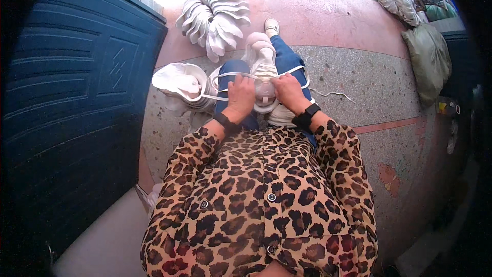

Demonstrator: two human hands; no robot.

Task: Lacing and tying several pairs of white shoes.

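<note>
A pale shoe upper [260,51] rests between my knees, its toe pointing away from me and its heel opening close to my body. My left hand [241,94] is closed at the left side of the lacing, pinching a white shoelace [237,74] whose loop runs out to the left. On the other side my right hand [290,92] pinches the lace too, and a long loop hangs over my right thigh. Both hands touch the upper near its tongue. The fingertips are small here, so the exact grip is hard to see.
Left of my knee stands a stack of white shoe uppers [177,79]. A curved row of similar uppers [212,18] lies farther ahead on the floor. A loose lace [335,94] lies to the right. A blue door [87,72] borders the left; a greenish sack [428,61] stands far right.
</note>
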